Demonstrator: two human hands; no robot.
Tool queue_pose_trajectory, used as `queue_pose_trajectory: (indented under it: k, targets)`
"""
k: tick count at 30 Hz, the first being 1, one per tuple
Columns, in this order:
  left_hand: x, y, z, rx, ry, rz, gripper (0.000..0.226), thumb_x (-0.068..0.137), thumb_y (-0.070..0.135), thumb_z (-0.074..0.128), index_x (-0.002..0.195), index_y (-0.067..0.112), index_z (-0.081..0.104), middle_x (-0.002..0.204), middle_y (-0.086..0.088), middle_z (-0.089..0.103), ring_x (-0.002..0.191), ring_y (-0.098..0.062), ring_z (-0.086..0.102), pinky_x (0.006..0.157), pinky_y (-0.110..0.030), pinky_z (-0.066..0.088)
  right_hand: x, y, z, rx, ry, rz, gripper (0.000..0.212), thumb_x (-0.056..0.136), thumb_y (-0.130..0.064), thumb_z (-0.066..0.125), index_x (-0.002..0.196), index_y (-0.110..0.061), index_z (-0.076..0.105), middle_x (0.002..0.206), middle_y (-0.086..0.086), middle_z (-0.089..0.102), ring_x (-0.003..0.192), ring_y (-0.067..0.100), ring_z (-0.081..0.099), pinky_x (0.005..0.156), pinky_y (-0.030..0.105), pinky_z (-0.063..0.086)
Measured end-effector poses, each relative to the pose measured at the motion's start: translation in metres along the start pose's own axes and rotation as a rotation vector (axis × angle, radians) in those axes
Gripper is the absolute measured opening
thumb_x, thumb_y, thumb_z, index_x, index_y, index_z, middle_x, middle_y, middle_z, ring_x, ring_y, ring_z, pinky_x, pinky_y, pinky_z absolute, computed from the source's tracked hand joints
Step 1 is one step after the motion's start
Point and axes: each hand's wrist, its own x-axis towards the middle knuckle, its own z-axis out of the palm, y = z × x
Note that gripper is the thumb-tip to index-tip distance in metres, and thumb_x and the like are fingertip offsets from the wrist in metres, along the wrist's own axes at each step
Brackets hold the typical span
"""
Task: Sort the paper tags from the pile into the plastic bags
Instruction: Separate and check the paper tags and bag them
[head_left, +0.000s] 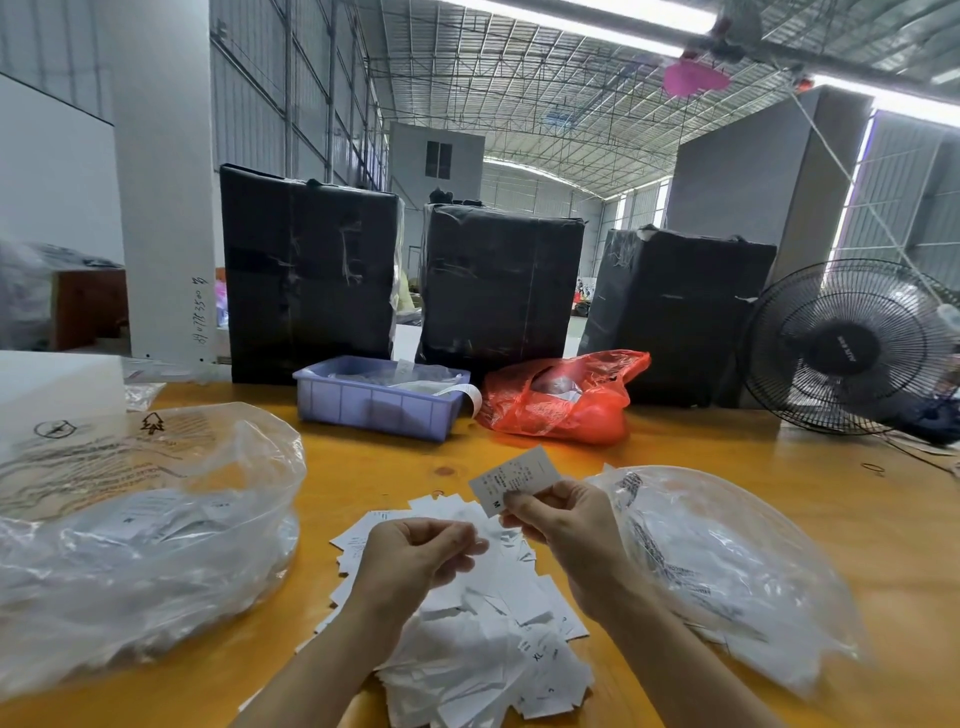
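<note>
Tag held up for reading between two bags

Tags in a loose white pile (467, 623) lie at lower centre of the frame on the desk (727, 452), directly under both forearms, so either hand can draw from it. Above the pile the left hand (415, 556) hangs with fingers curled in; whether it holds a tag I cannot tell. The right hand (566, 530) pinches one paper tag (514, 480) by its lower corner, tilted face-up, probably so the printed size letter can be read. Clear plastic bags flank the pile: a full left bag (145, 519) and a flatter right bag (727, 571), mouths seemingly toward the middle for short drops. Further up sit a blue bin (379, 405) and a red bag (561, 400); behind them stand black wrapped bales (311, 270) and, at right, a fan (852, 348).
</note>
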Motion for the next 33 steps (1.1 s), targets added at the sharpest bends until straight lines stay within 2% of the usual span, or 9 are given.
queue_pose_trajectory:
  k: [5, 9, 12, 15, 18, 22, 25, 28, 33]
  targets:
    - [0.001, 0.001, 0.001, -0.063, 0.08, 0.005, 0.009, 0.082, 0.019, 0.069, 0.086, 0.011, 0.072, 0.074, 0.005, 0.074, 0.067, -0.011, 0.06, 0.062, -0.025, 0.042, 0.001, -0.002, -0.001, 0.069, -0.02, 0.084, 0.01, 0.083, -0.004, 0.067, 0.092, -0.008, 0.068, 0.085, 0.01, 0.072, 0.071, 0.014, 0.069, 0.067, 0.025, 0.049]
    - [0.007, 0.002, -0.003, -0.318, 0.214, -0.042, 0.004, 0.079, 0.01, 0.069, 0.081, 0.01, 0.066, 0.062, -0.001, 0.057, 0.054, -0.012, 0.041, 0.046, -0.019, 0.037, -0.003, -0.005, -0.001, 0.107, -0.359, 0.24, 0.006, 0.077, -0.012, 0.072, 0.081, -0.016, 0.072, 0.092, 0.008, 0.069, 0.091, 0.018, 0.063, 0.086, 0.038, 0.047]
    - [0.007, 0.003, -0.004, -0.426, 0.215, -0.046, 0.007, 0.084, 0.004, 0.064, 0.083, 0.007, 0.057, 0.072, -0.012, 0.062, 0.053, -0.017, 0.06, 0.043, -0.019, 0.049, -0.009, -0.002, 0.004, 0.085, -0.528, 0.296, 0.009, 0.074, -0.021, 0.073, 0.083, -0.02, 0.074, 0.091, 0.004, 0.069, 0.096, 0.017, 0.061, 0.092, 0.043, 0.046]
    - [0.005, 0.004, 0.0, -0.443, 0.208, -0.038, 0.02, 0.082, -0.001, 0.064, 0.089, 0.01, 0.049, 0.083, -0.02, 0.063, 0.066, -0.025, 0.064, 0.046, -0.023, 0.054, -0.009, 0.002, 0.008, -0.029, -0.439, 0.244, 0.004, 0.082, -0.014, 0.071, 0.086, -0.015, 0.072, 0.089, 0.003, 0.071, 0.091, 0.012, 0.064, 0.088, 0.038, 0.048]
    - [0.005, 0.004, 0.002, -0.422, 0.188, -0.034, 0.027, 0.084, -0.009, 0.06, 0.091, 0.012, 0.044, 0.088, -0.017, 0.061, 0.072, -0.023, 0.061, 0.048, -0.02, 0.054, -0.006, 0.005, 0.007, 0.077, -0.28, 0.198, 0.006, 0.085, -0.008, 0.065, 0.087, -0.009, 0.07, 0.085, 0.009, 0.072, 0.079, 0.014, 0.066, 0.075, 0.028, 0.052]
    - [0.003, 0.002, 0.0, -0.38, 0.059, -0.088, 0.032, 0.082, -0.013, 0.06, 0.097, 0.011, 0.045, 0.092, -0.018, 0.063, 0.072, -0.024, 0.064, 0.054, -0.025, 0.055, -0.004, 0.004, 0.004, -0.009, -0.186, 0.066, 0.009, 0.085, 0.001, 0.063, 0.089, -0.004, 0.07, 0.081, 0.011, 0.071, 0.069, 0.015, 0.065, 0.068, 0.024, 0.053]
    - [0.002, 0.0, -0.004, -0.242, -0.079, -0.132, 0.036, 0.08, -0.01, 0.062, 0.109, 0.009, 0.053, 0.087, -0.015, 0.07, 0.074, -0.023, 0.065, 0.063, -0.03, 0.052, -0.003, 0.002, 0.0, -0.142, -0.235, -0.011, 0.014, 0.084, 0.007, 0.06, 0.085, -0.006, 0.068, 0.079, 0.008, 0.07, 0.066, 0.012, 0.063, 0.064, 0.021, 0.051]
    - [-0.001, 0.0, -0.008, -0.207, -0.211, -0.145, 0.031, 0.079, -0.003, 0.066, 0.108, 0.008, 0.064, 0.087, -0.012, 0.073, 0.066, -0.017, 0.066, 0.059, -0.026, 0.054, -0.003, -0.003, -0.006, -0.197, -0.368, -0.012, 0.019, 0.084, 0.011, 0.057, 0.085, -0.005, 0.067, 0.078, 0.007, 0.069, 0.068, 0.011, 0.062, 0.063, 0.019, 0.049]
    - [0.001, -0.002, -0.008, -0.217, -0.207, -0.121, 0.022, 0.072, 0.01, 0.072, 0.093, 0.002, 0.074, 0.08, -0.014, 0.071, 0.057, -0.015, 0.062, 0.055, -0.022, 0.053, -0.001, -0.006, -0.009, -0.247, -0.36, -0.013, 0.013, 0.085, 0.009, 0.058, 0.094, 0.004, 0.066, 0.083, 0.011, 0.07, 0.071, 0.014, 0.063, 0.063, 0.021, 0.049]
